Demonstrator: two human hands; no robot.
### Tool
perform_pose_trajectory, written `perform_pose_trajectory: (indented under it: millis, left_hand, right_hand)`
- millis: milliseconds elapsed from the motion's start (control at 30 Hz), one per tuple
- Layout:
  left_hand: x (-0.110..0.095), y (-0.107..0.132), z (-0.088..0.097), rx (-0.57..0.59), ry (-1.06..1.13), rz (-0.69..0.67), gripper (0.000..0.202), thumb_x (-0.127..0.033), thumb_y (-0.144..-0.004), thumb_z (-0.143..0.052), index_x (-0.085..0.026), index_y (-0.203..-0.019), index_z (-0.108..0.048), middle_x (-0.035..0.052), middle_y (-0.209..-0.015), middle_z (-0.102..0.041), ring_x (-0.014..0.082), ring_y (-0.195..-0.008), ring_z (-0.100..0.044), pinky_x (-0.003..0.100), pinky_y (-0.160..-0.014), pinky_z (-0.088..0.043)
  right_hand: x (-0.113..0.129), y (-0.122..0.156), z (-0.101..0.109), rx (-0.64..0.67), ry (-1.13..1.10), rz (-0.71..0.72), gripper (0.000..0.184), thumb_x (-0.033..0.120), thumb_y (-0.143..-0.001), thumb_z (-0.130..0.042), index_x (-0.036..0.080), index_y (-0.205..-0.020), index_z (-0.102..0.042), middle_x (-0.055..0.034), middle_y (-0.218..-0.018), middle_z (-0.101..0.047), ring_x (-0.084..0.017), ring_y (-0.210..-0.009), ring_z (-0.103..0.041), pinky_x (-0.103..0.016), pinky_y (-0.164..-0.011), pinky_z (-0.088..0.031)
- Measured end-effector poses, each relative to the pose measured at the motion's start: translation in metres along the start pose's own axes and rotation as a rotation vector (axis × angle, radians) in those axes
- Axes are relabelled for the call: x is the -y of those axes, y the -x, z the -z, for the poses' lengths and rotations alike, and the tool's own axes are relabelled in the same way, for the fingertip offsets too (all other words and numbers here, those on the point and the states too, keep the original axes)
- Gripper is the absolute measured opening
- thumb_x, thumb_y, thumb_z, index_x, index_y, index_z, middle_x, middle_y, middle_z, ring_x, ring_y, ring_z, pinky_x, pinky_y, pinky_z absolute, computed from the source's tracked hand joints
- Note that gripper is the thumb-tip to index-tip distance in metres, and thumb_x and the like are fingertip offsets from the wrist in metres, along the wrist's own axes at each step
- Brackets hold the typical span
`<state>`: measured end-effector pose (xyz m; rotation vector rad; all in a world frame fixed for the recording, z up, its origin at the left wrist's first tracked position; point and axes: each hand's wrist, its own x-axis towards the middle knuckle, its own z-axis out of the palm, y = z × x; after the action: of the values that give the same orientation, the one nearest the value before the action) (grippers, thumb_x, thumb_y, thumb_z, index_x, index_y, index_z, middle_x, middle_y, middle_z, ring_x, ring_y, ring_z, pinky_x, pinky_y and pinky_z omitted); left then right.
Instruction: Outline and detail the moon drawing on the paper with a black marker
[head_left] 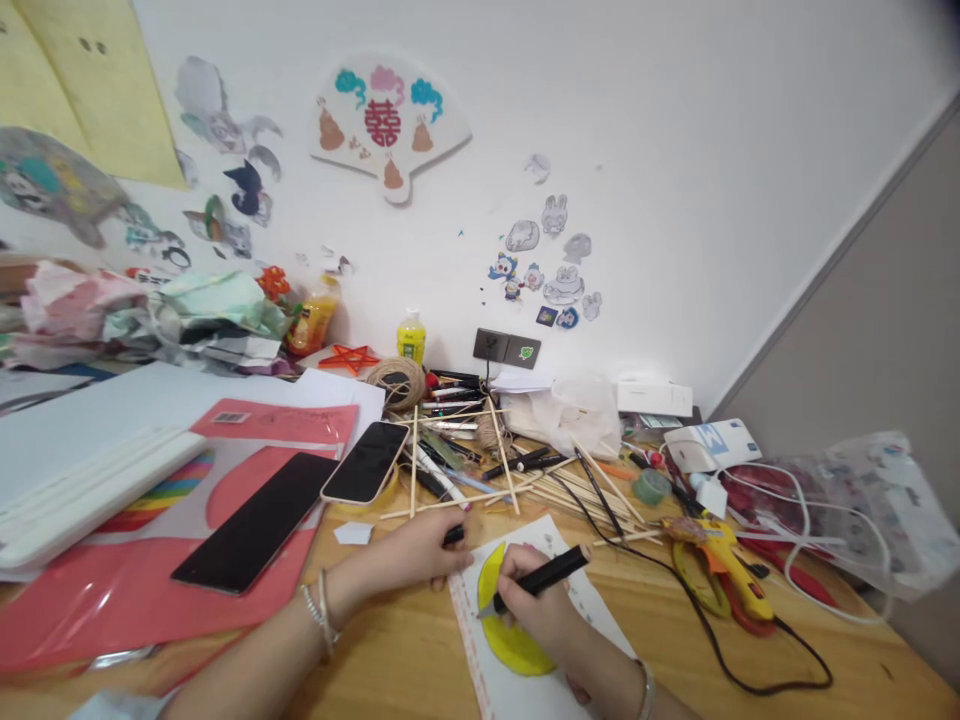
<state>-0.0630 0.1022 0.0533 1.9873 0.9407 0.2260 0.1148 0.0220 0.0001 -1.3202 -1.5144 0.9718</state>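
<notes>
In my right hand [532, 600] is a black marker [551, 577], its tip down at the left edge of a yellow coloured shape [517, 648]. That shape is on a white sheet of paper [546, 535] lying on the wooden table. My left hand [431, 548] rests at the sheet's upper left edge, fingers curled round a small black cap [454, 535]. A white paper scrap [353, 533] lies beside my left wrist. My right hand covers part of the yellow shape.
Thin wooden sticks [517, 490] and several pens lie beyond the paper. A yellow glue gun [724, 565] with a black cord is at the right. Two phones, one a black phone [255, 522], lie left on red plastic folders [187, 600]. A twine roll [397, 382] stands near the wall.
</notes>
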Motion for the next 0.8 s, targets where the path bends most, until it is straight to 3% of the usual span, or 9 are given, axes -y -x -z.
perform_pose_trajectory:
  millis: [100, 233, 400, 533, 800]
  left_hand:
    - [0.005, -0.005, -0.001, -0.14, -0.141, -0.056, 0.015, -0.03, -0.067, -0.054, -0.018, -0.075, -0.052, -0.0023, -0.069, -0.052, 0.0145, -0.065, -0.051, 0.023, -0.057, -0.037]
    - [0.008, -0.005, -0.006, -0.079, -0.11, -0.124, 0.014, -0.025, -0.063, -0.056, -0.018, -0.074, -0.052, -0.0034, -0.071, -0.051, 0.0121, -0.064, -0.047, 0.021, -0.056, -0.035]
    - [0.002, 0.0, -0.011, -0.012, -0.177, -0.107, 0.017, -0.028, -0.063, -0.057, -0.019, -0.071, -0.046, -0.0049, -0.068, -0.05, 0.0104, -0.06, -0.043, 0.02, -0.051, -0.031]
    - [0.001, 0.0, -0.01, -0.046, -0.267, -0.152, 0.009, -0.023, -0.065, -0.051, -0.02, -0.07, -0.043, -0.0048, -0.067, -0.048, 0.0102, -0.059, -0.041, 0.021, -0.051, -0.029]
    - [0.002, -0.001, -0.007, -0.034, -0.321, -0.139, 0.008, -0.021, -0.067, -0.049, -0.02, -0.074, -0.046, -0.0034, -0.07, -0.051, 0.011, -0.061, -0.044, 0.021, -0.053, -0.031]
  right_hand:
    - [-0.001, 0.0, -0.001, 0.01, -0.023, -0.031, 0.02, 0.025, -0.075, -0.055, 0.02, -0.056, -0.049, 0.0065, -0.044, -0.049, -0.009, -0.038, -0.045, -0.021, -0.046, -0.037]
    - [0.001, 0.0, -0.001, -0.013, 0.01, 0.005, 0.02, 0.022, -0.075, -0.054, 0.021, -0.055, -0.049, 0.0066, -0.042, -0.048, -0.01, -0.04, -0.047, -0.023, -0.052, -0.04]
    - [0.008, 0.001, 0.001, -0.017, 0.088, 0.031, 0.02, 0.017, -0.072, -0.053, 0.021, -0.054, -0.049, 0.0059, -0.043, -0.049, -0.012, -0.045, -0.05, -0.025, -0.058, -0.042]
    - [0.01, 0.002, 0.003, -0.03, 0.122, 0.044, 0.02, 0.014, -0.072, -0.051, 0.021, -0.053, -0.047, 0.0068, -0.043, -0.049, -0.011, -0.043, -0.048, -0.027, -0.062, -0.043]
    - [0.013, 0.007, 0.001, 0.009, 0.32, 0.061, 0.016, 0.02, -0.069, -0.053, 0.021, -0.054, -0.049, 0.0034, -0.048, -0.055, -0.013, -0.049, -0.052, -0.024, -0.054, -0.037]
